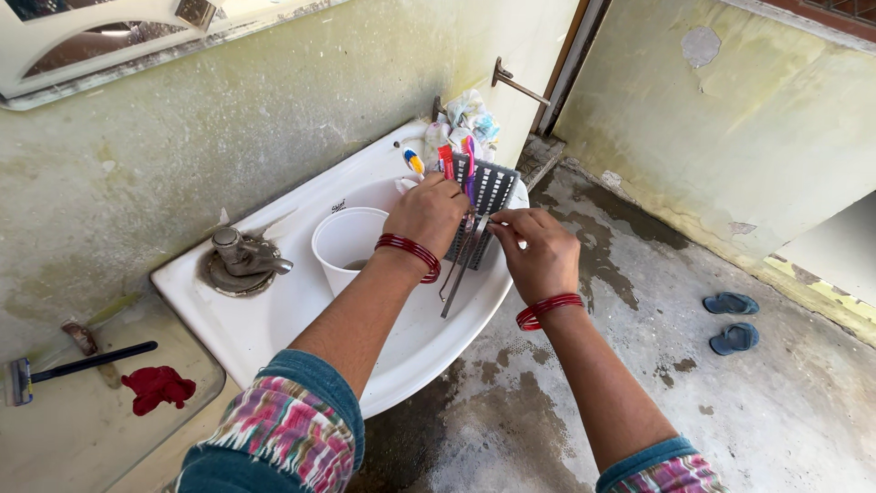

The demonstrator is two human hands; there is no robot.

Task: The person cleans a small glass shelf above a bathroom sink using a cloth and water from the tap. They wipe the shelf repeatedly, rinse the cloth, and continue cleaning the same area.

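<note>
A grey slotted holder [488, 196] is standing on the far rim of a white sink [274, 319], just above the middle of the frame, with toothbrushes [468, 155] and small tubes sticking up out of it. The left hand [429, 215] is reaching over the basin and closing its fingers around the near side of the holder. The right hand [540, 251] is sitting just to the right of it, pinching the top end of a thin metal strip [461, 274] between thumb and fingertips; the strip is slanting down toward the basin. Both wrists are wearing red bangles.

A white plastic cup [347, 242] is standing in the basin, just left of the left wrist. A metal tap [242, 260] is sitting at the left edge of the sink. In the lower left, a razor [73, 365] and a red cloth [157, 388] are lying on a glass shelf [55, 438]. At the right, two blue sandals [732, 319] are lying on the wet concrete floor [785, 411].
</note>
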